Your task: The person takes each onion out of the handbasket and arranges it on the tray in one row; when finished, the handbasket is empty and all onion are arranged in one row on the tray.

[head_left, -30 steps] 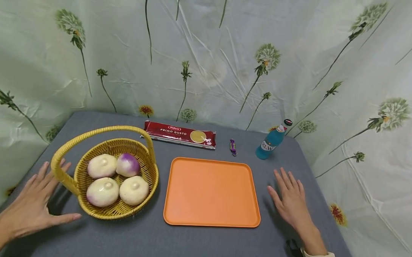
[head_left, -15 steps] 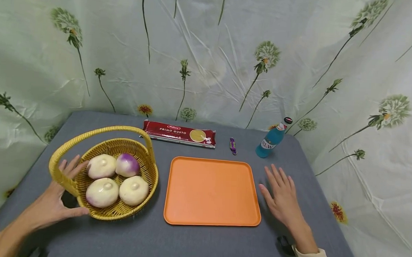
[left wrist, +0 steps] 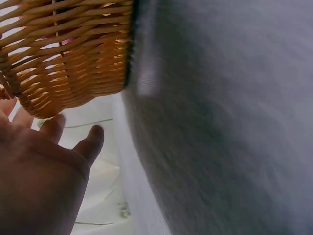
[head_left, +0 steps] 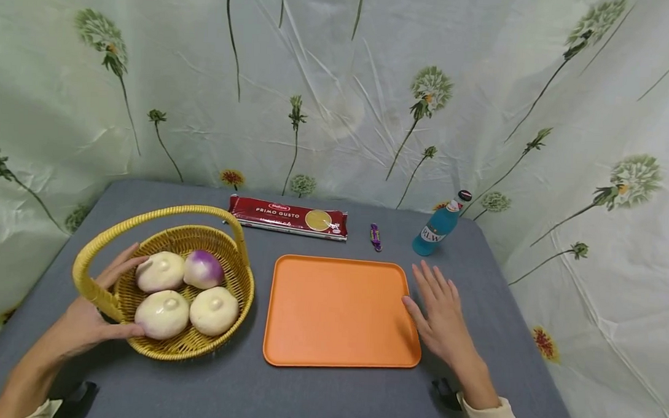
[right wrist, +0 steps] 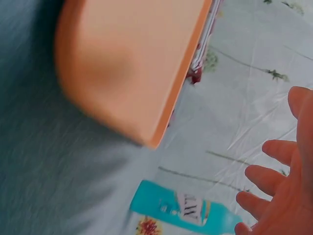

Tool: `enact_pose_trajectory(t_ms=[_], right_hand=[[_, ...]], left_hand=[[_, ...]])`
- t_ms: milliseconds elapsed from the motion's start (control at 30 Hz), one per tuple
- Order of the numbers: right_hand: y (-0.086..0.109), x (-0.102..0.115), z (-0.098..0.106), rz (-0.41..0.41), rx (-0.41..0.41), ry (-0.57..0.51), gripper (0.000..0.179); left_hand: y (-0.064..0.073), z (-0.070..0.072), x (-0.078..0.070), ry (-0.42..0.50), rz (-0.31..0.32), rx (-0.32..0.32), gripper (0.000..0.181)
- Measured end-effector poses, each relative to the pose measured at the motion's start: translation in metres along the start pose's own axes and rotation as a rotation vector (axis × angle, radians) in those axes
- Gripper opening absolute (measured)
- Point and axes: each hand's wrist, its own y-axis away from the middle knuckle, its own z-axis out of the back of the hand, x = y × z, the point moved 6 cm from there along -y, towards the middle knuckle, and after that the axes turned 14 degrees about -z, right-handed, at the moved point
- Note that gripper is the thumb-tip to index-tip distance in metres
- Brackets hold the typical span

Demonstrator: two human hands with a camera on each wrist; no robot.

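Note:
A yellow wicker basket (head_left: 181, 350) with a tall handle holds several white-and-purple onions (head_left: 162, 313). At its left side is my left hand (head_left: 90, 317), fingers stretched behind the handle towards the rim and thumb at the near rim. In the left wrist view, its fingers spread close to the woven wall of the basket (left wrist: 73, 63); firm contact cannot be made out. My right hand (head_left: 440, 320) hovers with straight, spread fingers by the right edge of an orange tray (head_left: 342, 314). It holds nothing, and the right wrist view shows the tray's corner (right wrist: 127, 73) apart from the fingers.
Behind the tray lie a red pasta packet (head_left: 289, 217) and a small purple wrapped candy (head_left: 375, 237). A blue bottle (head_left: 436, 231) stands at the back right. Grey cloth covers the table (head_left: 306, 398), and a flowered curtain (head_left: 338, 111) hangs behind it.
My left hand has moved right, from beside the basket to its rim, fingers now behind the handle. My right hand has moved left towards the tray. The basket stays in place.

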Motion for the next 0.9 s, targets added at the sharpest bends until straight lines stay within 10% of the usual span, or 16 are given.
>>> enact_pose_trajectory(t_ms=[167, 900], right_hand=[[-0.002, 0.016, -0.002, 0.023, 0.0, -0.03, 0.065], [-0.008, 0.082, -0.015, 0.109, 0.092, -0.145, 0.066]], left_hand=[[-0.008, -0.003, 0.0, 0.03, -0.075, 0.0, 0.121], [-0.007, -0.007, 0.002, 0.008, -0.025, 0.092, 0.134]])
